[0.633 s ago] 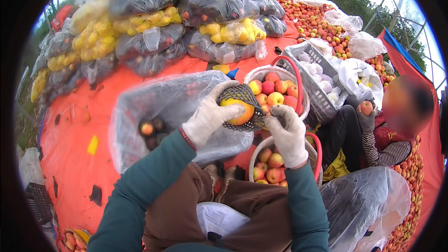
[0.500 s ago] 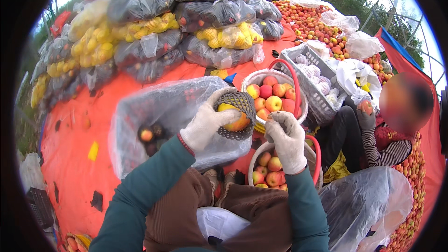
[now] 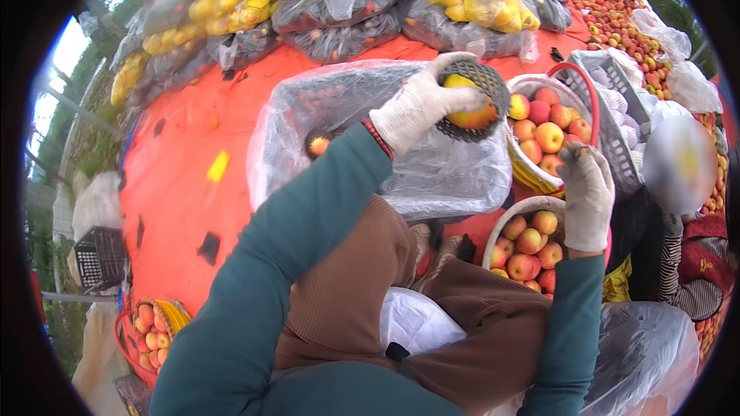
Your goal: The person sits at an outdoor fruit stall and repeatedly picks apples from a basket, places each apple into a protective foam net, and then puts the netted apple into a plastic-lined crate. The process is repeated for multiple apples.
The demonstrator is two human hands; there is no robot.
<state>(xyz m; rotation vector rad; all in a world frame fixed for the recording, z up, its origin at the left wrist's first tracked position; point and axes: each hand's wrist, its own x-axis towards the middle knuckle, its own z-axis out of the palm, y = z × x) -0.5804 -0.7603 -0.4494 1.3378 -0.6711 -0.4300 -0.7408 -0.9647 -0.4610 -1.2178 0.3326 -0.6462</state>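
Note:
My left hand (image 3: 420, 105), in a white glove, is closed on a yellow-red apple (image 3: 472, 113) wrapped in a dark foam net (image 3: 499, 92). It holds the apple above a crate lined with clear plastic (image 3: 270, 146). Inside the liner, another netted apple (image 3: 317, 145) shows beside my forearm. My right hand (image 3: 587, 192), also gloved, is raised between two apple baskets with its fingers curled together; whatever they may pinch is hidden. The farther basket (image 3: 566, 179) has a red handle and holds several apples, and the nearer basket (image 3: 493, 245) holds more.
A grey crate (image 3: 617, 146) of white foam nets stands at the right, near a seated person (image 3: 705, 262). Bagged fruit (image 3: 339, 11) is stacked at the back. Loose apples (image 3: 609, 23) are heaped far right. Another apple basket (image 3: 173, 316) and a black crate (image 3: 100, 258) stand at the left.
The view has swung left, so the scene sits farther right and more of the left side shows. My left hand still holds the netted apple; my right hand's fingers remain curled.

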